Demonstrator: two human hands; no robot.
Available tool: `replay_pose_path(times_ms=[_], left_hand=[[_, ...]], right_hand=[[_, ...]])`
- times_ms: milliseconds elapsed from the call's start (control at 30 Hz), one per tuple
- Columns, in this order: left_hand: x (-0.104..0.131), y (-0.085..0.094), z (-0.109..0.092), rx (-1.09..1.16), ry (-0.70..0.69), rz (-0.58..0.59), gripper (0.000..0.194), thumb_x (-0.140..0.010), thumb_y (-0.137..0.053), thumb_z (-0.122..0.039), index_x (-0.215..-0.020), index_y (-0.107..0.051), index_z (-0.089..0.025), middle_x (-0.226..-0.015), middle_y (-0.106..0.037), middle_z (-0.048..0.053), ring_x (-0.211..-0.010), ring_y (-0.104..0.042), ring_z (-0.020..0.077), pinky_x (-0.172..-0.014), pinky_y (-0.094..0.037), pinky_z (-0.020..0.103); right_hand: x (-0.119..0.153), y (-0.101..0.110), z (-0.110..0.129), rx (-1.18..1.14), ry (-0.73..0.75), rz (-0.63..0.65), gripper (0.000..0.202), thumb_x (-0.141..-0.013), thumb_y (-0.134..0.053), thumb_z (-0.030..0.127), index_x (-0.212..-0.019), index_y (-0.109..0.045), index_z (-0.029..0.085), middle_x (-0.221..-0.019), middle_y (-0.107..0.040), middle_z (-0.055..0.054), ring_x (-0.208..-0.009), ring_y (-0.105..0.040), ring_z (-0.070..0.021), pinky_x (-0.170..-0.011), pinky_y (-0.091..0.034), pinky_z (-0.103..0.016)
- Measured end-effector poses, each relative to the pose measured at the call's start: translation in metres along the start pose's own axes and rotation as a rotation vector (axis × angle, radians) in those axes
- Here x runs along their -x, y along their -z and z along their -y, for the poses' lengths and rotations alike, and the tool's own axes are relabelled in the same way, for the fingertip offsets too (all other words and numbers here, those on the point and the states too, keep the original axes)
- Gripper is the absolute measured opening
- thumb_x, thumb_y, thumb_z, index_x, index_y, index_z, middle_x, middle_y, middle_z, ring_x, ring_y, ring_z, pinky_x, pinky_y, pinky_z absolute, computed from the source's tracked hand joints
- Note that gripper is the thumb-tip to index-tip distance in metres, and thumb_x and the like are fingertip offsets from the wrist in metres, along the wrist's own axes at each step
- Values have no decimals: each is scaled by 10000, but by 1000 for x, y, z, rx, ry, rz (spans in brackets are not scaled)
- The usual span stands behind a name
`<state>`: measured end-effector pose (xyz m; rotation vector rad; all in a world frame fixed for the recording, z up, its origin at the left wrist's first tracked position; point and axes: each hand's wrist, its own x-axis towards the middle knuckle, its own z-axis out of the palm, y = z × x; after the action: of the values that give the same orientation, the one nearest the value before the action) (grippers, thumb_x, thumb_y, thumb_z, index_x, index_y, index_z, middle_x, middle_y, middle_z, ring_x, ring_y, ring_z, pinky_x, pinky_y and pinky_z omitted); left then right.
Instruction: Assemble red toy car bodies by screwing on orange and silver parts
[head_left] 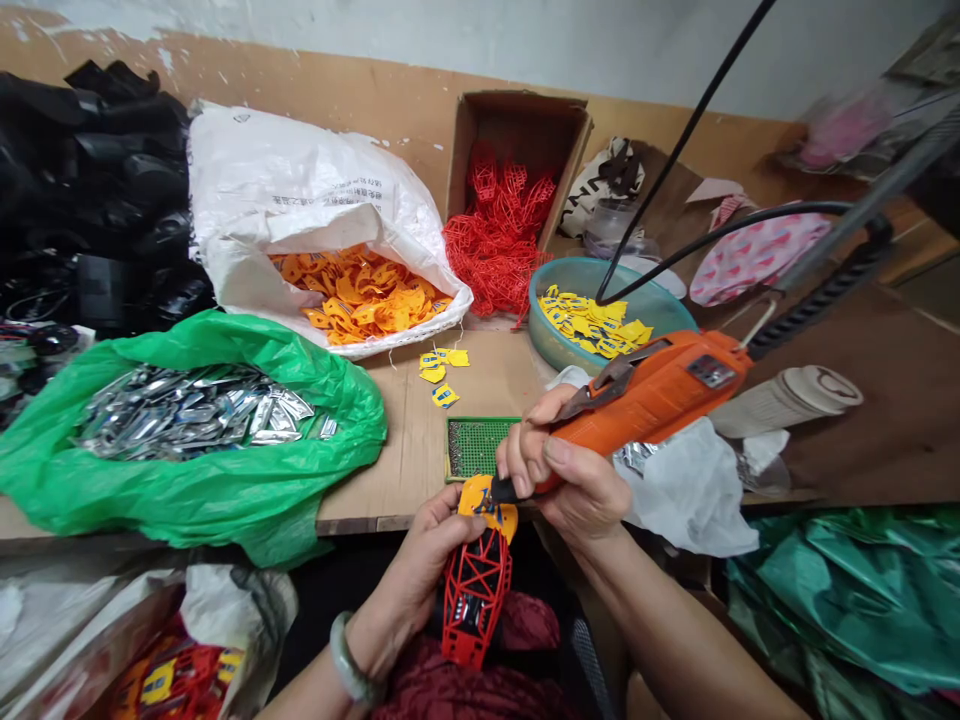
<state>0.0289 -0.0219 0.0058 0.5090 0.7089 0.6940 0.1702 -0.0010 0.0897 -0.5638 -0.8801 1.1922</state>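
My left hand [439,540] is closed on a toy car body [476,600], which has a red lattice frame, a dark inside and an orange-yellow panel at its far end. In my right hand [570,470] is an orange electric screwdriver [645,395], gripped near its front. Its dark nose points down and left onto the yellow panel; the bit's tip is hidden from me. Just beyond the car body lies a green grid tray [484,447] with small screws along its left side. Several yellow pieces with blue markings [444,395] are scattered on the cardboard behind it.
Silver parts fill a green bag [330,480] at left. Behind it, a white sack [315,170] spills orange parts. A cardboard box [465,150] holds red frames; a teal bowl [536,310] holds yellow pieces. Black cables [675,150] hang at right. A sack [240,620] stands lower left.
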Motion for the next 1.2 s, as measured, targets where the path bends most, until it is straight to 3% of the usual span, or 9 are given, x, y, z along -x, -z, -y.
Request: replay_pose_path(times_ms=[467, 667, 967, 1200], left_hand=[[1, -1, -1, -16, -7, -12, 303, -711, -793, -226, -994, -711, -153, -827, -698, 22, -660, -586, 120, -660, -429, 243], [2, -3, -2, -28, 13, -29, 365, -703, -822, -259, -1035, -711, -153, -811, -698, 28, -620, -563, 110, -621, -401, 234], [6, -12, -8, -89, -32, -119, 325, -666, -840, -303, -926, -722, -148, -738, -685, 8, -597, -554, 109, -601, -393, 223], [6, -3, -5, -95, -53, -122, 325, -682, -846, -288, -958, -737, -157, -764, -720, 22, -625, -610, 130, -625, -431, 230]], right_hand=[[-1, 3, -1, 46, -16, -23, 198, -767, -699, 301, -920, -607, 217, -495, -497, 88, -375, -470, -121, -482, -420, -298], [2, 4, -2, 99, -39, 13, 227, -792, -711, 349, -930, -575, 231, -492, -471, 98, -390, -470, -125, -503, -433, -308], [5, 6, -5, 85, -47, 149, 170, -841, -703, 294, -902, -552, 246, -556, -511, 84, -434, -493, -114, -507, -441, -279], [2, 3, -11, 73, -88, 155, 212, -820, -714, 345, -908, -549, 245, -518, -489, 95, -396, -463, -109, -484, -445, -273]])
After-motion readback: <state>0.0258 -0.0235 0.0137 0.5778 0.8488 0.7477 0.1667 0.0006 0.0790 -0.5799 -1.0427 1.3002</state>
